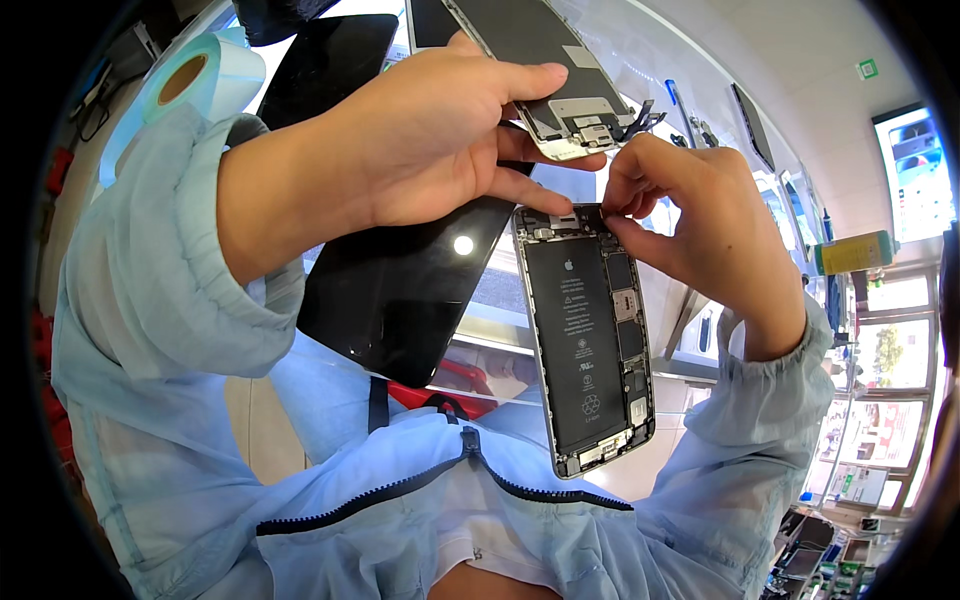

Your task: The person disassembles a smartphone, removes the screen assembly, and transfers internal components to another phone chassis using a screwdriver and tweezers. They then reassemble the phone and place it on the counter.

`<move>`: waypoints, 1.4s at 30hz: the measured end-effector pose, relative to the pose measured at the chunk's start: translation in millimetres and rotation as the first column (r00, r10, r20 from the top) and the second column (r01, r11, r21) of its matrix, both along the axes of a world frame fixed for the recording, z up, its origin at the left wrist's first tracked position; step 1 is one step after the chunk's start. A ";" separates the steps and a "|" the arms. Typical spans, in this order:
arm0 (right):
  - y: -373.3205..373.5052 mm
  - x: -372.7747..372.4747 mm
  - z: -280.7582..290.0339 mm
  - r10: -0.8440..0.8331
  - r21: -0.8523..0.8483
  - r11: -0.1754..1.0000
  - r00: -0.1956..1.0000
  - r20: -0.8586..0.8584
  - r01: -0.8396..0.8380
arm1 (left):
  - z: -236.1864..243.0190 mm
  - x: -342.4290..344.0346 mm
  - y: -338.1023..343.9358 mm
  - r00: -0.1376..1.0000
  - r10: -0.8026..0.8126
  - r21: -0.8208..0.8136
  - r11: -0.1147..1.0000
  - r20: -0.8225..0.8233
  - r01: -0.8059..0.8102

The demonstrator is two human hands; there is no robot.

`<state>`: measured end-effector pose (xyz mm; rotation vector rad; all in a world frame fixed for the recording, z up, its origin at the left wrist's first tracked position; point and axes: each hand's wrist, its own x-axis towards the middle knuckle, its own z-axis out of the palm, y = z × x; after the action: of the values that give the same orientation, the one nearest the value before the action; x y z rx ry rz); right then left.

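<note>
My left hand (430, 130) grips a phone screen assembly (535, 60) between thumb and fingers, its dark back with metal plates facing me. One finger of that hand reaches down to the top edge of an opened phone body (575, 340). Inside the body lie a long black battery (575, 365) and, along its right side, the circuit board (622, 305). A dark flex cable (640, 120) sticks out from the screen's lower end. My right hand (700, 210) is pinched at the phone body's upper right corner; whatever its fingertips hold is hidden.
A large glossy black panel (400, 290) lies beneath my left forearm. Left of it stands a roll of pale blue labels (185, 80). On the right are a blue pen (675, 95), another phone part (752, 125) and a yellow bottle (855, 253) with a green end.
</note>
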<state>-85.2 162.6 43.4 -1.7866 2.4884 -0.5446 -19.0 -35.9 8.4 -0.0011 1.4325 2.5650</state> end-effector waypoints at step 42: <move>5.8 -2.1 -2.8 0.085 0.087 0.993 0.991 -0.101 -0.077 | 0.4 -2.5 -0.4 1.000 0.021 -0.024 0.999 0.003 -0.021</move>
<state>-87.3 168.4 40.5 -1.9219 2.4498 -0.3475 -21.5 -36.3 8.8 -0.0239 1.4701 2.5631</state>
